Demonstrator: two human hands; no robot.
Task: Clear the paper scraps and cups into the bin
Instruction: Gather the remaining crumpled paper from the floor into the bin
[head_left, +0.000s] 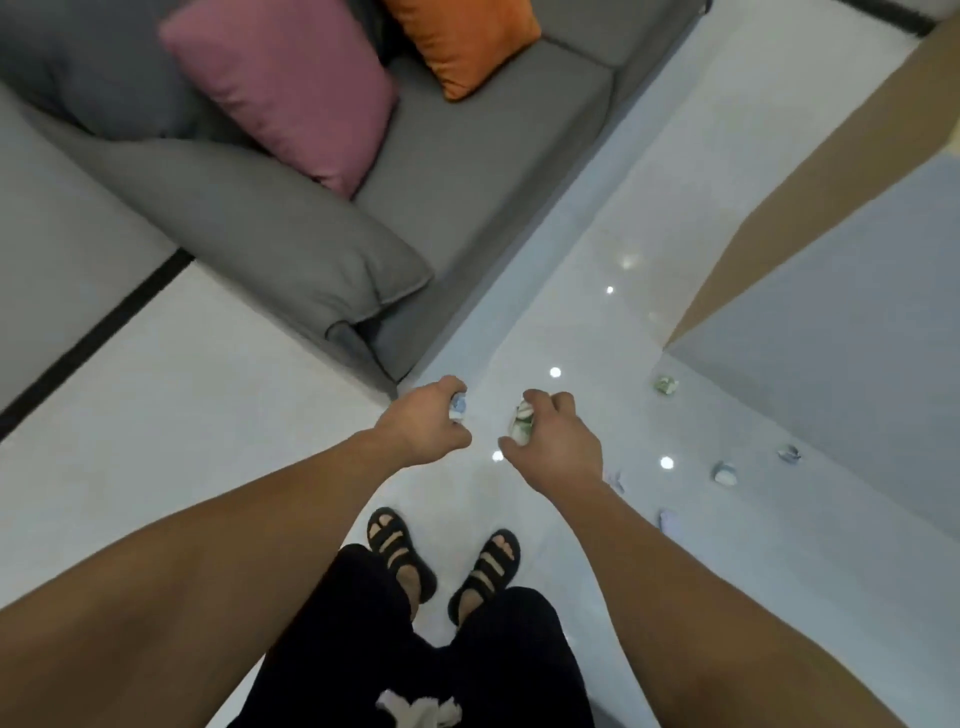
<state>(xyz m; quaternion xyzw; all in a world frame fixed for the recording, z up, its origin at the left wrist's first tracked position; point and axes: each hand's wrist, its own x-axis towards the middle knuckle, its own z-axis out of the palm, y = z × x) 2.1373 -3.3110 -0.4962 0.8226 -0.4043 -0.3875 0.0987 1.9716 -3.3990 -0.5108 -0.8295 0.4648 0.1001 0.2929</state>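
In the head view, the person stands on the pale floor (208, 415) beside a grey sofa (467, 182), with both arms stretched forward and down above the sandals (395, 545). The left hand (423, 421) is curled round a blue scrap (458, 406), crumpled small enough to sit almost hidden in the fist. The right hand (553, 441) grips a green scrap (522, 423) between thumb and fingers, and most of the paper shows. Holding one piece in each hand looks like a way to save trips, gathering a load before carrying it off. Loose scraps (723, 473) lie on the floor to the right, strung along the foot of a grey unit (831, 322) and well apart from one another, which suggests they were scattered, not set down. Neither the bin nor any cups show here, so where the load must go cannot be told. A pink cushion (280, 88) and an orange cushion (462, 41) rest on the sofa and have no part in the job.
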